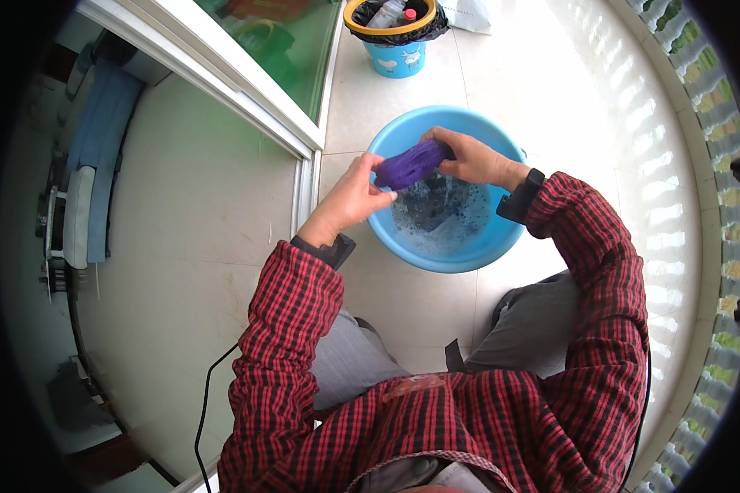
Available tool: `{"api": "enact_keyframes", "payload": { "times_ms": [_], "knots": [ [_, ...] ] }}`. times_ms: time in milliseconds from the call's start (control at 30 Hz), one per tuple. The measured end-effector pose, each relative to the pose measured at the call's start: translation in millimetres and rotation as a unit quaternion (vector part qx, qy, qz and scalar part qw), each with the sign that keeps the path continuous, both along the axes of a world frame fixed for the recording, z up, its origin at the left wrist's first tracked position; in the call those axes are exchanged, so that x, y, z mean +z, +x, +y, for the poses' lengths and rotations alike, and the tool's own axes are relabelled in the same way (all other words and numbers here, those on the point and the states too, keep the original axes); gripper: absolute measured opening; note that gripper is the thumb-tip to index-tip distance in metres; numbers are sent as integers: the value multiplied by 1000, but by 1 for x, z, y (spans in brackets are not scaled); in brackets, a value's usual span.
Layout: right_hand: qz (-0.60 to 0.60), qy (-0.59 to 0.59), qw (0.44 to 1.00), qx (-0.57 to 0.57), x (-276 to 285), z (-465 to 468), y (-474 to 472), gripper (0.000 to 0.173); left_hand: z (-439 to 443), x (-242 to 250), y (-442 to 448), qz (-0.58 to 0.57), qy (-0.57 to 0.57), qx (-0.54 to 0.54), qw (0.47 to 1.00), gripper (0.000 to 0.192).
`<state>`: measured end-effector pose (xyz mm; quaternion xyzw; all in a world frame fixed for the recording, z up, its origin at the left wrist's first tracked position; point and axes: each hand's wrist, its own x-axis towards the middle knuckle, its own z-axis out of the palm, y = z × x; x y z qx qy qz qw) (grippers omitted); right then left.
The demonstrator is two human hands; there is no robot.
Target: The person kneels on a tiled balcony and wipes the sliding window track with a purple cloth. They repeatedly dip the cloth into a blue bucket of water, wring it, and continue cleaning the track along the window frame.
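Between my two hands a dark purple cloth item, bunched into a long bundle, is held over a light blue plastic basin. My left hand grips its left end with thumb and fingers. At the other end, my right hand has the cloth pinched from above. Below the bundle, the basin holds dark, sudsy water with foam and bubbles around the edge. Something dark lies in the water, but its shape is hard to make out.
Beyond the basin stands a blue bin with a yellow rim, a black liner and bottles inside. A white bag lies beside it. On the left runs a sliding door frame; on the right, a white balustrade. A black cable hangs by my left sleeve.
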<state>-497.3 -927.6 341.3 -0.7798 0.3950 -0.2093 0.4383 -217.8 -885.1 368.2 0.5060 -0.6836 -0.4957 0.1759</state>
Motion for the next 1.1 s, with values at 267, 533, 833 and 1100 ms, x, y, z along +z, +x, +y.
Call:
{"api": "enact_keyframes", "payload": {
  "times_ms": [267,533,833,1100],
  "knots": [
    [-61,-27,996,67,32,8,8,51,-3,-15,-8,48,-27,-21,998,135],
    [-224,92,956,167,53,17,16,44,-5,-14,-13,180,53,-84,979,135],
    [-365,239,900,13,27,14,21,51,10,-14,-37,385,245,2,890,67],
    [-64,10,994,87,54,16,-4,84,6,-23,-27,396,277,-22,875,44]
  ]
}}
